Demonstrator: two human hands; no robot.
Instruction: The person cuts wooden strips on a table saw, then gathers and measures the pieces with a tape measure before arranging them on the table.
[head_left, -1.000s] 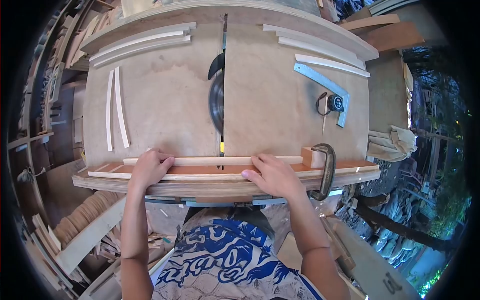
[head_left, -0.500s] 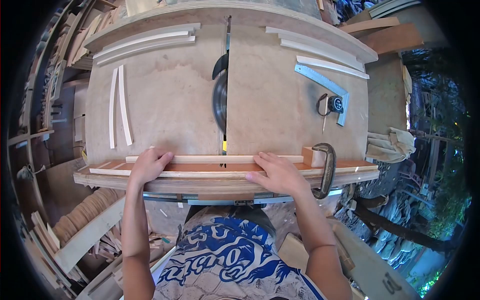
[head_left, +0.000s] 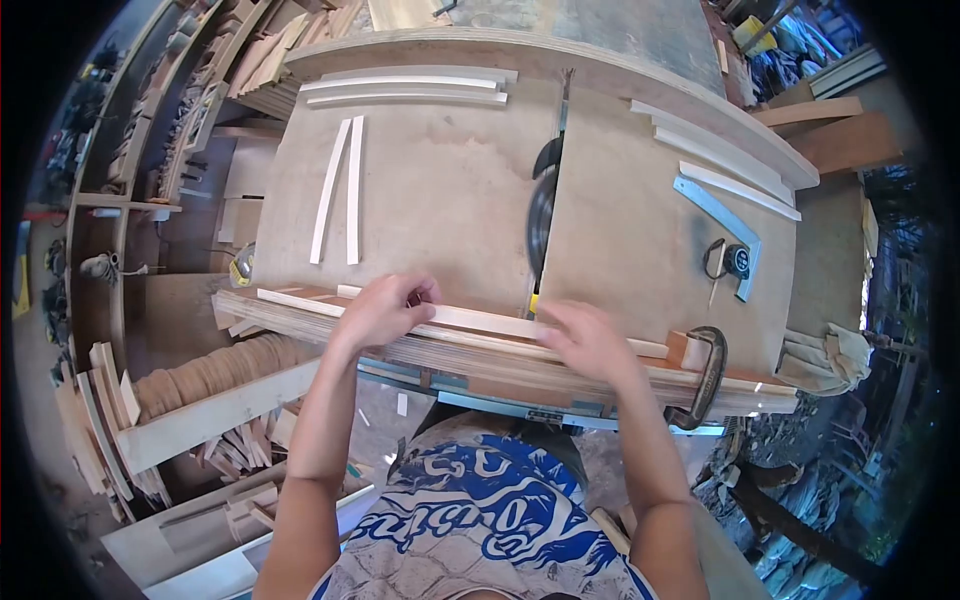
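Note:
My left hand point(head_left: 385, 312) is closed round a pale wooden strip point(head_left: 485, 321) at the near edge of the plywood saw table, thumb and fingers curled. Slightly blurred, my right hand point(head_left: 590, 340) reaches over the strip farther right, its fingers and thumb apart. Beyond the strip, a circular saw blade point(head_left: 541, 220) stands in the table's slot, with a yellow piece at its near end. To the right of my right hand, a C-clamp point(head_left: 712, 375) sits beside a small wooden block point(head_left: 685, 350) on the near rail.
More pale strips point(head_left: 352, 190) lie on the table's left part, along the far rail and at the right point(head_left: 740, 190). A metal square point(head_left: 718, 212) and a tape measure point(head_left: 737, 261) lie on the right part. Wood offcuts point(head_left: 240, 440) are piled at the lower left.
The view has shifted, so the table appears farther right and tilted. My left hand has curled round the strip; my right hand has lifted a little.

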